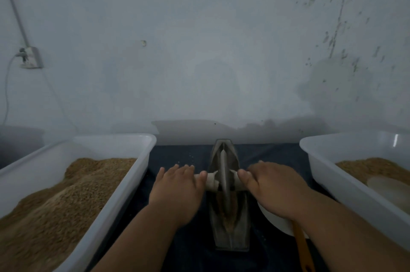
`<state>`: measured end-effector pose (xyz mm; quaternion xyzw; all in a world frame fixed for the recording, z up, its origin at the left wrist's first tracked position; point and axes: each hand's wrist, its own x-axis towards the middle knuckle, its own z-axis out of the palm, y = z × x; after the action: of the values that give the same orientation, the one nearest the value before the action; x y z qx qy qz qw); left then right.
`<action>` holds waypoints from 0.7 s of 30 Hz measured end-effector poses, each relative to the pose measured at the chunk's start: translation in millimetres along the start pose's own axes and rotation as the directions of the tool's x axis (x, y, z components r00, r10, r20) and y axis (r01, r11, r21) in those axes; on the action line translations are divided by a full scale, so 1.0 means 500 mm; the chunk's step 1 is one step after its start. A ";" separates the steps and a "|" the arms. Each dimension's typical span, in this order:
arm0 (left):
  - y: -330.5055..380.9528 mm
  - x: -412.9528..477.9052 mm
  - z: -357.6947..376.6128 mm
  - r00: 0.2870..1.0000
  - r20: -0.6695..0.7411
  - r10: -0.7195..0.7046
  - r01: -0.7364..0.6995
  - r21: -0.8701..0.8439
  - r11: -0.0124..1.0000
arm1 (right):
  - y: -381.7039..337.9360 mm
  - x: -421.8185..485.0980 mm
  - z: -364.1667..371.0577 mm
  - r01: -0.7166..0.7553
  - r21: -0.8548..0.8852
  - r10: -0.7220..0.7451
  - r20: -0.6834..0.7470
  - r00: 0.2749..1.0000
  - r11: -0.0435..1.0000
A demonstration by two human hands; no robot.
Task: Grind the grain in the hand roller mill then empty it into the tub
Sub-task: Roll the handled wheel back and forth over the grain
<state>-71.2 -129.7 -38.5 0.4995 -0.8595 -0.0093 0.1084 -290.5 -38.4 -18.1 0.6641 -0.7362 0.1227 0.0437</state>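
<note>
The mill (pixel 230 229) sits in the middle on a dark cloth (pixel 177 154), between two white tubs. My left hand (pixel 177 187) lies flat on the left end of the stick (pixel 210 179), fingers straight. My right hand (pixel 270 185) lies flat on the right end, not gripping either. The wheel (pixel 224 169) stands upright in the mill, with brown grain (pixel 226 216) just near of it. The left tub (pixel 124 194) is heaped full. The right tub (pixel 315 145) holds some too. A white bowl (pixel 273 220) sits under my right arm.

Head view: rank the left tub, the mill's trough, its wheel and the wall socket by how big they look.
Left tub, largest.
Mill trough, next.
Wheel, seen edge-on, and wall socket look about alike; the socket is farther away, so I won't rank them.
</note>
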 end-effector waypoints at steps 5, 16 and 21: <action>-0.008 -0.090 -0.024 1.000 0.016 0.016 -0.015 -0.083 0.996 | -0.027 -0.067 -0.027 0.064 0.000 -0.064 -0.062 0.996 0.998; 0.000 0.039 -0.001 0.998 0.000 0.067 -0.067 0.044 0.997 | 0.033 0.011 0.024 0.008 0.081 -0.013 0.065 0.998 0.997; -0.010 0.152 0.013 0.993 0.092 0.075 -0.090 0.183 0.979 | 0.054 0.111 0.034 -0.028 0.004 0.028 0.101 0.994 1.000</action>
<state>-104.4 -198.0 -32.2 0.4705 -0.8803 0.0548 0.0247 -321.9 -93.6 -25.1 0.6591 -0.7464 0.0914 0.0031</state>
